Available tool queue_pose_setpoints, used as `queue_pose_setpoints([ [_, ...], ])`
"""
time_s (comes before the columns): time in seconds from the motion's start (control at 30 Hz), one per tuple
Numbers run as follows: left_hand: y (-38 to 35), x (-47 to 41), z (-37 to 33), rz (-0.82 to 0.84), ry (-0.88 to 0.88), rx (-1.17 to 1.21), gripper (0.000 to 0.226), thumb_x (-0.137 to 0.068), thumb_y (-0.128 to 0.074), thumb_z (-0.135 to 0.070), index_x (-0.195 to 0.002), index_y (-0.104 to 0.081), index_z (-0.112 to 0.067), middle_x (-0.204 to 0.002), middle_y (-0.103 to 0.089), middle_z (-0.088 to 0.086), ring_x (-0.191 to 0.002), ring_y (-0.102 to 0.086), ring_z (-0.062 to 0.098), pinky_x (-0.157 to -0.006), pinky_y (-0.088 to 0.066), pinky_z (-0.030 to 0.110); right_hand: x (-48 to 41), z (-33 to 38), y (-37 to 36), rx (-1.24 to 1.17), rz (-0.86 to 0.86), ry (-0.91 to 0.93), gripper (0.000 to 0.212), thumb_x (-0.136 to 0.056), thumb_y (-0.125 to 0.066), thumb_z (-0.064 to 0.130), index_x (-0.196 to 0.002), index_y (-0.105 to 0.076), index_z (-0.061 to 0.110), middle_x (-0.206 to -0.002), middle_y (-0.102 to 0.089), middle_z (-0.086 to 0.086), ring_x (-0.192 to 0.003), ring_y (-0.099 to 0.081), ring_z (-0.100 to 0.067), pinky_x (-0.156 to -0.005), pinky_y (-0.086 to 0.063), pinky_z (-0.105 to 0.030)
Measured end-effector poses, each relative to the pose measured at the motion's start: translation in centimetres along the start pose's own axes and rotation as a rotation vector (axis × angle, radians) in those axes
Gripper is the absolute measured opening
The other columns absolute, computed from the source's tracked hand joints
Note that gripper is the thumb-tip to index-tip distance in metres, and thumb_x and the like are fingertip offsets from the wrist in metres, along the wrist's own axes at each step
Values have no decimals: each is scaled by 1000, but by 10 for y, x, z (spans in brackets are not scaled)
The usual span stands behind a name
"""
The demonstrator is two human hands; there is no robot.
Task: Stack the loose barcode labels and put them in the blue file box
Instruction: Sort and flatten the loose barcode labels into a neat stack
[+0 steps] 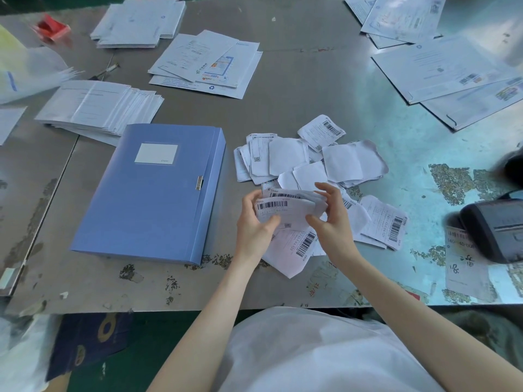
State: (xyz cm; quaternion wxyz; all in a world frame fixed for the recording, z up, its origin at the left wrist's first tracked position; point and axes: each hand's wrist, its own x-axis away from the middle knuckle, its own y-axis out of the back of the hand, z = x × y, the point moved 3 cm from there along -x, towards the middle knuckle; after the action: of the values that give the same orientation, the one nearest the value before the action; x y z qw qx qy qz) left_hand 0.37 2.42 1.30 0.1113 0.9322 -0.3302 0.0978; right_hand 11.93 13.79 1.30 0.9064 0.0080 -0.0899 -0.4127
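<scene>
A closed blue file box [152, 193] with a white label window and a metal clasp lies flat on the grey metal table. To its right, several loose barcode labels [311, 157] lie scattered, some face down. My left hand [253, 222] and my right hand [331, 219] together hold a small bunch of barcode labels [285, 206] just above the table, left hand at its left edge, right hand at its right edge. More labels [385, 224] lie under and to the right of my right hand.
Stacks of white envelopes [99, 108] and printed sheets [206, 63] lie behind the box. Large mailers [452, 72] sit at the far right. A black handheld device [498, 230] rests at the right edge, and a red object [52, 28] lies far left.
</scene>
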Motion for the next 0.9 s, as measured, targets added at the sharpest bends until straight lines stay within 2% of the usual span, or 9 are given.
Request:
queue_pose_setpoints([
  [0.07, -3, 2, -1, -6, -11, 10, 50, -82, -61, 2, -123, -44, -22, -116, -58, -2, -103, -58, 7, -72, -49, 11, 0, -1, -2, 0, -5, -11, 62, -71, -49, 3, -114, -44, 48, -123, -52, -3, -118, -49, -26, -94, -48, -46],
  [0.17, -8, 2, 0, -10, -16, 37, 52, -82, -56, 6, -122, -42, -23, -117, -56, 0, -102, -57, 11, -78, -50, 17, -2, -2, -7, -9, -3, -3, 59, -72, -46, 2, -115, -46, 42, -120, -53, -3, -116, -49, -27, -89, -48, -41],
  [0.27, -10, 1, 4, -21, -20, 44, 54, -81, -54, 5, -125, -41, -24, -120, -55, 3, -107, -56, 13, -89, -49, 25, -3, 0, -7, -31, -37, -5, 54, -80, -45, -6, -119, -46, 30, -114, -54, -3, -104, -53, -13, -80, -48, -27],
  [0.33, -9, -1, 7, -39, -5, 21, 49, -82, -54, 6, -120, -42, -23, -118, -55, 2, -104, -55, 9, -87, -48, 21, -3, -2, -6, -51, -62, -31, 51, -82, -45, -9, -118, -47, 28, -110, -54, -2, -92, -53, -8, -73, -47, -20],
  [0.4, -7, -5, 14, -54, 36, -33, 37, -86, -54, 3, -113, -46, -20, -116, -58, 4, -105, -56, 12, -86, -47, 19, -4, -7, -3, -45, -62, -72, 48, -82, -49, -8, -115, -50, 27, -106, -56, 1, -87, -51, -12, -74, -44, -24],
  [0.5, -3, -10, 25, -89, 17, -194, 10, -89, -57, -9, -98, -58, -13, -101, -64, 10, -95, -60, 24, -85, -51, 39, -5, -11, -1, -34, -13, -120, 31, -83, -54, -4, -97, -61, 23, -86, -62, 4, -78, -54, -13, -72, -43, -27],
  [0.57, -1, -12, 26, -128, -30, -288, 6, -89, -61, -15, -92, -62, -11, -93, -63, 8, -86, -60, 24, -79, -52, 44, -6, -11, 1, -60, 6, -132, 25, -84, -55, -2, -87, -66, 19, -79, -63, -2, -75, -56, -17, -71, -44, -33],
  [0.8, 1, -14, 17, -158, -97, -311, 12, -83, -72, -21, -85, -67, -10, -80, -54, -2, -70, -54, 10, -66, -41, 23, -7, -5, 10, -183, 5, -162, 29, -83, -61, -5, -85, -73, 22, -78, -71, 0, -73, -65, -18, -72, -52, -38],
  [0.9, -2, -13, 18, -102, -90, -331, 13, -81, -74, -23, -83, -64, -14, -75, -53, -3, -65, -48, 7, -63, -39, 20, -8, -10, 18, -157, -82, -183, 23, -80, -63, -3, -83, -71, 18, -78, -70, -2, -74, -62, -20, -73, -51, -40],
])
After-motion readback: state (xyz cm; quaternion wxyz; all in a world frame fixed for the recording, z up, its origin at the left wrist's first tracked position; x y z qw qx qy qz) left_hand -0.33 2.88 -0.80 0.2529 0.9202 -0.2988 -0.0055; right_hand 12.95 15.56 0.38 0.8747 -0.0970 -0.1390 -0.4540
